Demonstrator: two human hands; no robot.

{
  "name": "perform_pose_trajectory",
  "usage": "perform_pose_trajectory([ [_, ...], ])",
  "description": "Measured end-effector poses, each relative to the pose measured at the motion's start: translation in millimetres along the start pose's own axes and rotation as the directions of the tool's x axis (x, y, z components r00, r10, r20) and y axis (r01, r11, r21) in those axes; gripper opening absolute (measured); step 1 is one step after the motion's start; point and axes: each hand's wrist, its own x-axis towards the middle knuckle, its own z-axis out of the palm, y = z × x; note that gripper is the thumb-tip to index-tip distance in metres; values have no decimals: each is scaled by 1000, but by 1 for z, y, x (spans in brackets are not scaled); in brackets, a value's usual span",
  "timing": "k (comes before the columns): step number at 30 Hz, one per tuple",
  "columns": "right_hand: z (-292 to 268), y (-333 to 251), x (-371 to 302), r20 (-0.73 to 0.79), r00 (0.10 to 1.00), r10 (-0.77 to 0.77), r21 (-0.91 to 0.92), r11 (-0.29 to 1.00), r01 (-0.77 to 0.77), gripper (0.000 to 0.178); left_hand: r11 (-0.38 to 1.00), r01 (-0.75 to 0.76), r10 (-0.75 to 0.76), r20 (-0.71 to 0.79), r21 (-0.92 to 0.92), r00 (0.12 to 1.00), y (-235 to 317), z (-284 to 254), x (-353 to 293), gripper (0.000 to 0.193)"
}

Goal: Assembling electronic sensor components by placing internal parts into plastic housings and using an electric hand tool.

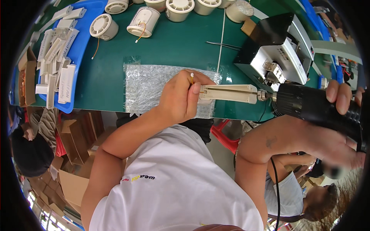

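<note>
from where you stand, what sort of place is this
Likely an assembly workshop or factory: round white units stand grouped on a green bench, a blue tray holds many similar white parts, and a black power driver is lined up with a pale plastic part.

Green table [185, 48] and red seat [227, 142]

Left grip [178, 95] holds cream housing [233, 93] (driver [302, 101] adjacent).

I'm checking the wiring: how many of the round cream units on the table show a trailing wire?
2: the left unit beside the blue tray, and the tilted unit just right of it. Wires may be hidden on the row behind.
</note>
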Motion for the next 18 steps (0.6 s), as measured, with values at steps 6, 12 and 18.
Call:
perform_pose_trajectory([
  [6, -1, 0, -5, -14, 999, 33, 14, 999, -33, 86, 997, -73, 73, 0, -16, 997, 0, 0, 4, 12],
  [12, -6, 3, -5, 30, 999, -32, -46, 998, 33, 83, 998, -61, 61, -12, -1, 998, -2, 0, 1, 12],
  [18, -7, 0, -8, 35, 999, -14, -63, 998, 17, 79, 1000, -18, 17, 78, 13, 997, 1, -5, 1, 21],
])
